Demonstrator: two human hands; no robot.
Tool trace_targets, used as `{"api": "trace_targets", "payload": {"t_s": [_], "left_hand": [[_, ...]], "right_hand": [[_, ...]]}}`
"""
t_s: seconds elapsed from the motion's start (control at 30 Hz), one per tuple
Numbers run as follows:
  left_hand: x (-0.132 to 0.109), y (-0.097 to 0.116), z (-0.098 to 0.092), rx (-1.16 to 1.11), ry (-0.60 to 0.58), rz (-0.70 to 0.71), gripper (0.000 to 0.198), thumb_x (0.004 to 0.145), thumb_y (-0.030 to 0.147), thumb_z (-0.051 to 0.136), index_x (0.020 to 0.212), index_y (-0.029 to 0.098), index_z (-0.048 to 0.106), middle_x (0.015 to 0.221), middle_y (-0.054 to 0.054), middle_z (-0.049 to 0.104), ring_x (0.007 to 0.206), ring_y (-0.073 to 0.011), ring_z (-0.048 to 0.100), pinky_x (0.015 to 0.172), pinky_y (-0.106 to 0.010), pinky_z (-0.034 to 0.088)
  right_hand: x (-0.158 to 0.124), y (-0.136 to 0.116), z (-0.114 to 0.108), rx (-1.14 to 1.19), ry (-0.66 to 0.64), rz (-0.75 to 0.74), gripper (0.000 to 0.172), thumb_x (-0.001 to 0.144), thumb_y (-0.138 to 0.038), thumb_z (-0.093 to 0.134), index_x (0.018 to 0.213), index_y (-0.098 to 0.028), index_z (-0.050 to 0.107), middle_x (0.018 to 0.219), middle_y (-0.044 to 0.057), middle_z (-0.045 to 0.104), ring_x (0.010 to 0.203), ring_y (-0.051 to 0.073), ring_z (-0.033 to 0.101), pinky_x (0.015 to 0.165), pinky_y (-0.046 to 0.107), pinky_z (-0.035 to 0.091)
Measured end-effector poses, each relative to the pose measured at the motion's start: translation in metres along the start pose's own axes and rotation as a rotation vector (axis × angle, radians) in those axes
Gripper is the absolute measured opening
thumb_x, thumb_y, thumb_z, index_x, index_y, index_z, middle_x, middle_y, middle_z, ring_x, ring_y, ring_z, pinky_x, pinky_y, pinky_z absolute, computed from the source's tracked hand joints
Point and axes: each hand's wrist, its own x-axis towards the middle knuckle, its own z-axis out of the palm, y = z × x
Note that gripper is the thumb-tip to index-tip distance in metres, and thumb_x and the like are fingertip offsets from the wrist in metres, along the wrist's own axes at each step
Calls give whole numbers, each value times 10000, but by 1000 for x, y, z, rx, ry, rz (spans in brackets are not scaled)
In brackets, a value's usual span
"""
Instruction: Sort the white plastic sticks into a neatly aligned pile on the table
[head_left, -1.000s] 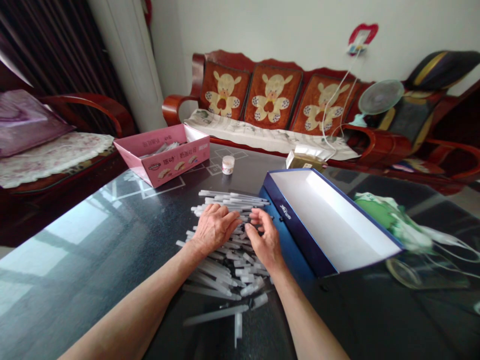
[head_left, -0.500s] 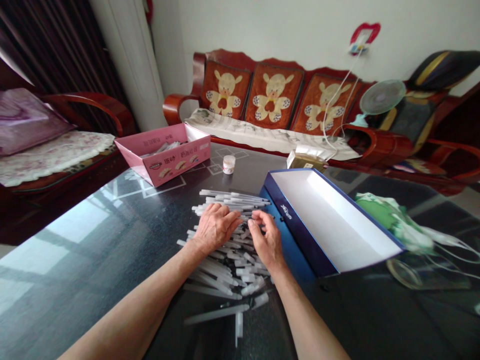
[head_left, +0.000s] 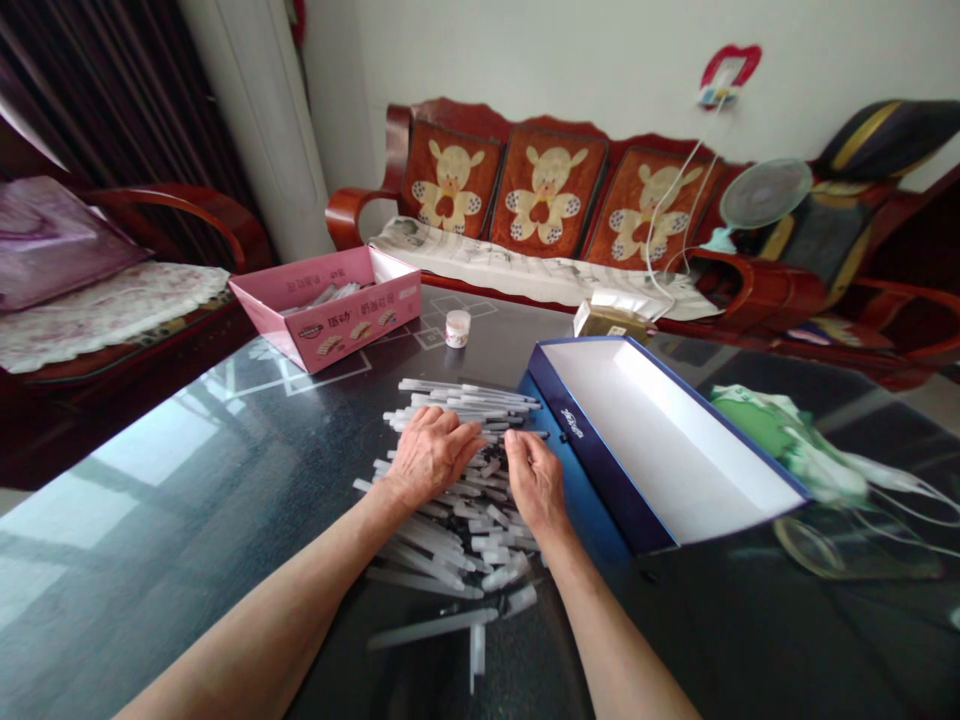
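A loose heap of thin, translucent plastic sticks (head_left: pixel 469 530) lies on the dark glass tabletop (head_left: pixel 150 560), most running roughly crosswise or at a slant. My left hand (head_left: pixel 433 457) rests palm down on top of the heap. My right hand (head_left: pixel 534 483) sits just to its right, with fingertips on the sticks at the heap's far side. One stick with a dark tip (head_left: pixel 529 435) runs past those fingers, and I cannot tell whether they grip it. Close to my right hand stands a long, open dark-blue box (head_left: pixel 660 440) with a white inside.
A pink cardboard box (head_left: pixel 326 310) holding some white items stands at the far left of the table. A small jar (head_left: pixel 457 328) and a gold packet (head_left: pixel 611 320) stand behind the heap. A green-and-white plastic bag (head_left: pixel 780 445) and cables lie to the right. A red wooden sofa stands behind.
My right hand's curled, pinching fingers have flattened out and shifted slightly right along the sticks. My left hand stays on the heap.
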Motion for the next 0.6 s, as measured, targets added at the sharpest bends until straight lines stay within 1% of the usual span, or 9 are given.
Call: {"api": "trace_targets", "payload": {"t_s": [0.03, 0.1, 0.2, 0.27, 0.33, 0.4, 0.47, 0.5, 0.6], "left_hand": [[0, 0, 0, 0, 0, 2, 334, 943, 418, 390, 925, 227, 664, 697, -39, 551, 703, -181, 470, 681, -324, 329], [0, 0, 0, -2, -1, 3, 333, 943, 416, 390, 929, 227, 663, 699, -39, 554, 704, -182, 469, 682, -325, 330], [0, 0, 0, -1, 0, -4, 331, 943, 413, 391, 935, 226, 664, 701, -40, 557, 705, -185, 469, 685, -327, 332], [0, 0, 1, 2, 1, -7, 328, 942, 414, 393, 934, 228, 664, 701, -39, 556, 707, -186, 468, 689, -327, 331], [0, 0, 1, 4, 2, -5, 327, 941, 417, 395, 933, 229, 663, 702, -37, 555, 705, -186, 466, 691, -325, 329], [-1, 0, 1, 5, 2, 0, 329, 941, 420, 395, 931, 229, 662, 702, -36, 553, 704, -186, 463, 690, -323, 326], [-1, 0, 1, 5, -1, 3, 329, 940, 421, 396, 928, 228, 662, 702, -36, 552, 704, -186, 462, 690, -323, 324], [-1, 0, 1, 3, -3, 4, 328, 940, 420, 396, 926, 227, 661, 702, -36, 552, 705, -186, 462, 689, -323, 324], [0, 0, 1, 0, -5, -1, 326, 942, 416, 396, 924, 227, 661, 701, -35, 552, 705, -187, 461, 690, -324, 327]], "right_hand": [[0, 1, 0, -5, -21, -2, 325, 907, -404, 430, 778, -196, 644, 805, 50, 667, 788, 188, 601, 743, 298, 457], [0, 1, 1, 3, -50, -18, 301, 902, -390, 443, 783, -200, 643, 807, 47, 669, 793, 188, 604, 743, 293, 457], [-1, -1, 0, 31, -37, -42, 196, 862, -338, 506, 893, -200, 641, 908, 58, 677, 861, 198, 611, 782, 305, 461], [-1, -2, 0, 42, -27, -31, 212, 835, -321, 542, 981, -194, 626, 965, 70, 675, 887, 204, 613, 793, 315, 463], [-1, -3, -1, 36, -8, -14, 243, 841, -345, 540, 1007, -187, 621, 985, 78, 674, 898, 207, 611, 795, 319, 461], [0, -3, -1, 17, 2, -11, 247, 875, -383, 493, 921, -190, 640, 927, 71, 676, 872, 203, 606, 784, 315, 457], [0, -1, -1, -4, -24, -18, 298, 901, -400, 446, 803, -197, 642, 835, 56, 670, 820, 195, 599, 760, 305, 453], [0, -1, 0, -7, -41, -21, 309, 905, -398, 437, 778, -200, 638, 810, 51, 665, 802, 192, 597, 750, 301, 453], [0, 1, 0, 9, -40, -41, 237, 886, -360, 466, 836, -200, 634, 857, 52, 663, 829, 194, 600, 765, 304, 460]]}}
